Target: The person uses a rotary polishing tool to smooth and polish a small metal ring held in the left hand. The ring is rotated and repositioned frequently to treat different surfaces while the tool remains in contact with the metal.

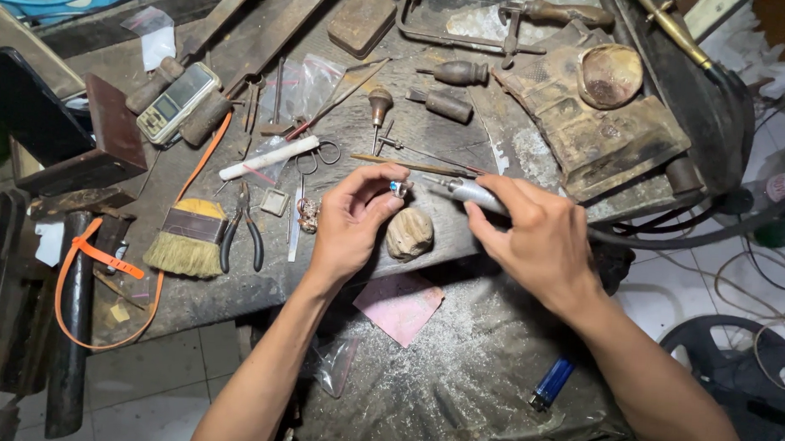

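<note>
My left hand [351, 219] pinches a small silver ring [399, 189] with a bluish stone between thumb and fingers, above a rounded wooden bench peg [409, 233]. My right hand [531, 238] grips a metal rotary handpiece [469, 194] whose tip points at the ring, almost touching it. A dark flexible cable [696, 235] runs from the handpiece off to the right. Both hands work over the worn, dark workbench [234, 284].
Left of my hands lie pliers [242, 233], a straw brush [186, 238], scissors [312, 155], a white tube [268, 158] and a pocket scale [177, 102]. Wooden-handled gravers [454, 72] and a saw frame [456, 27] lie behind. A pink paper [398, 305] and blue lighter [552, 383] rest on the dusty apron.
</note>
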